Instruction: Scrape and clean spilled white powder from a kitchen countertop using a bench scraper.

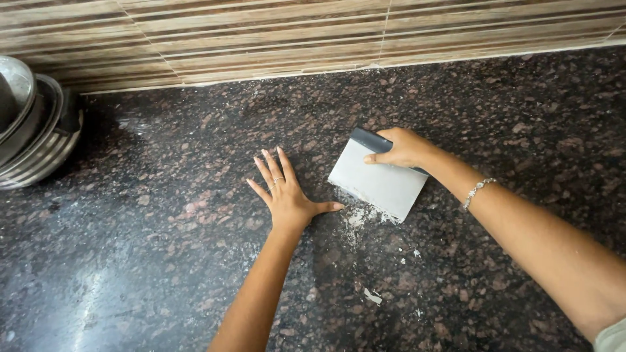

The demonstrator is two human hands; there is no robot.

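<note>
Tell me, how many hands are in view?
2: the left hand lies flat on the counter; the right hand grips the scraper beside it.

Both forearms are seen bare. A thin ring is worn on the left hand (287,192), and a beaded silver bracelet (478,191) on the right wrist.

Left hand (287,192): centre frame, flat, palm down, fingers spread. Right hand (403,148): right of centre, fingers curled in a closed grip, forearm extended.
</note>
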